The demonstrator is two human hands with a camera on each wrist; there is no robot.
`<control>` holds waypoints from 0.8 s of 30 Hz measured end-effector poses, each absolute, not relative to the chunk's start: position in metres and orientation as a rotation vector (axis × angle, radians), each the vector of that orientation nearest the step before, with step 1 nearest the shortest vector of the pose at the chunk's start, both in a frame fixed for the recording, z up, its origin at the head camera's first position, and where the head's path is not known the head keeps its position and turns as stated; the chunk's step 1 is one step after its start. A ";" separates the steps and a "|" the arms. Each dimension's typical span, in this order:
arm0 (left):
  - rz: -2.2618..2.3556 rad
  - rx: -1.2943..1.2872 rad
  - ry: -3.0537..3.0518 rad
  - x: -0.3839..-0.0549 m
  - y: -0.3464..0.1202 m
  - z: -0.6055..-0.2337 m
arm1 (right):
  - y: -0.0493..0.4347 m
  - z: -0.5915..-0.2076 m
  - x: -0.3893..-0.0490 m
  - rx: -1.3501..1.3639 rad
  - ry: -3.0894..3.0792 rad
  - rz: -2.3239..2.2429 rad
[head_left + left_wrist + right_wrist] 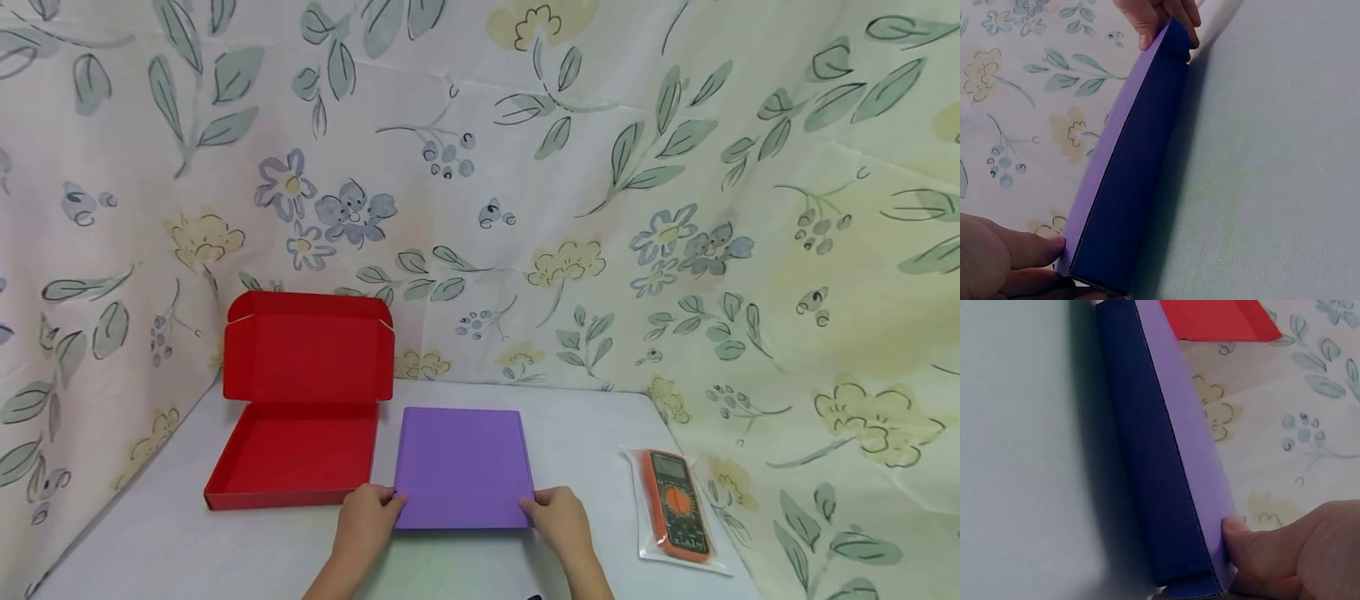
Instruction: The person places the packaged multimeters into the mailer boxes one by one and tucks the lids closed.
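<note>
Floral fabric (465,175) is hanging behind our white table (262,550); we're pinching a purple box (463,467) near the table's middle, left hand (363,518) gripping its 8 o'clock corner and right hand (558,518) gripping its 4 o'clock one, both thumbs pressing the purple face; its near side is showing dark blue from the wrists; just beside it, around 10 o'clock, a red box (300,450) is standing with its lid up; well apart, just past 3 o'clock, an orange multimeter (678,504) is lying bagged in clear plastic.
</note>
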State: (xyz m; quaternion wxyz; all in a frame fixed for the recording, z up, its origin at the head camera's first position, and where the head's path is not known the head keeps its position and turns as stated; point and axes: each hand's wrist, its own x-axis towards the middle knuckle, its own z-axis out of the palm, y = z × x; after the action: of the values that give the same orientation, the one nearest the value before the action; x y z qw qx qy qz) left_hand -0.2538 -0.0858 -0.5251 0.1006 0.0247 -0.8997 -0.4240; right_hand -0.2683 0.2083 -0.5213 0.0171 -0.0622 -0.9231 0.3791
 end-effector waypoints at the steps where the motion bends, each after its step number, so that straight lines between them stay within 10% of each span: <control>1: -1.255 0.076 -2.663 -0.254 -0.086 -0.525 | 0.209 -0.521 -0.268 -0.186 -2.877 1.177; 24: -1.049 -0.141 -2.862 -0.259 -0.086 -0.506 | 0.207 -0.506 -0.274 0.136 -3.004 0.960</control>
State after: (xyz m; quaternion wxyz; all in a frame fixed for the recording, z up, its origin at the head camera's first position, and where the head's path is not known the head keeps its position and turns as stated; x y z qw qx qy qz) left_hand -0.2594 -0.0861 -0.5055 0.0449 -0.0462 -0.9370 -0.3433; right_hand -0.2736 0.2068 -0.5058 -0.0074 0.0432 -0.9516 0.3041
